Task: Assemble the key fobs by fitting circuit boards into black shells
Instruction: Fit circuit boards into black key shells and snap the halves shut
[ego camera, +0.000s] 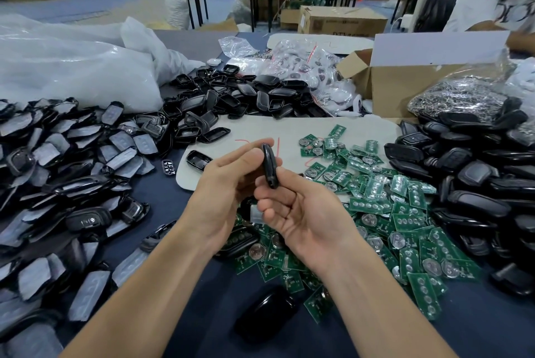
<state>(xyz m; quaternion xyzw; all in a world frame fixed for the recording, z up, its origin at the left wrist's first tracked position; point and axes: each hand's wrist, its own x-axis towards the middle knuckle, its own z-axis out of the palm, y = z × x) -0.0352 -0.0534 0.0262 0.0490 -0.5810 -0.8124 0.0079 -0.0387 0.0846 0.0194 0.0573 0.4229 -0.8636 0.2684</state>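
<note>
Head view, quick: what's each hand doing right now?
Left hand: holding the black key fob shell, upper end.
Right hand: pinching the same shell's lower end.

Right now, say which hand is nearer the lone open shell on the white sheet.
Left. The left hand is just beside the shell; the right hand lies beyond the held fob.

The circuit board pile (405,212) sits on the table (162,204). Left of it there's a heap of button pads (58,169), behind it loose shells (231,99) and a cardboard box (399,88), right of it stacked closed fobs (477,172).
</note>
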